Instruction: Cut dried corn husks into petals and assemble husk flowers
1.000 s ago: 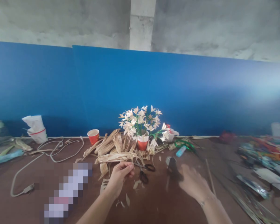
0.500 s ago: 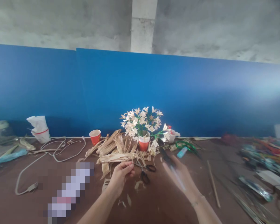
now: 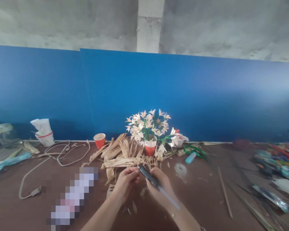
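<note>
Working remotely, left to right: husks [image 3: 117, 150] lie on the table [image 3: 199, 205]; left hand's [image 3: 125, 182] fingertips pinch together, contents too small for me to tell. Dark tool [image 3: 148, 176], tip beside them, sits in right hand's [image 3: 164, 183] closed grip. I'd steady both wrists, angling the tip off skin.

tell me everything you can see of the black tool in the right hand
The black tool is slim and looks plastic, like a glue gun. A pale, translucent rod extends from its rear. The right hand grips it at a slant, tip forward and leftward, close to the left hand; contact there is unclear.
</note>
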Available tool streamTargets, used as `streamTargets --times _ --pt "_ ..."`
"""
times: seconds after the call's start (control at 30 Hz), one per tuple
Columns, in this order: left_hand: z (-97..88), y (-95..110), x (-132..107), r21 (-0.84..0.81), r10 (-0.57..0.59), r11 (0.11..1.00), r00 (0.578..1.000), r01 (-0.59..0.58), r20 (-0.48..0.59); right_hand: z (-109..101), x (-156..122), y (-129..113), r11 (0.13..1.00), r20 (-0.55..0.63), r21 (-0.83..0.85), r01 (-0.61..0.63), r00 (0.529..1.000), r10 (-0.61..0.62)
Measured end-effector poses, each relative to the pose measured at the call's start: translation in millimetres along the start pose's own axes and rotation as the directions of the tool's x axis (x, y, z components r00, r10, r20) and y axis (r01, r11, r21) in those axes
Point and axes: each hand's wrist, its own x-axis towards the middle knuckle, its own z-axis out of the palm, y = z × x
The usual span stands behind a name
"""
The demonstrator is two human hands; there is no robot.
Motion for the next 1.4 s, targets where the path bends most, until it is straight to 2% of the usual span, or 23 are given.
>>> streamTargets --times 0.4,1.4 --pt "-0.4 -1 -1 0.010 -0.004 1.000 1.000 0.004 -0.017 3 -3 7 0.996 -0.027 -0.088 0.002 1.000 -0.004" --pt "-0.3 0 -1 0.028 -0.004 1.000 1.000 0.005 -0.031 0 0 -3 0.997 -0.053 -0.080 0.007 0.999 -0.011"
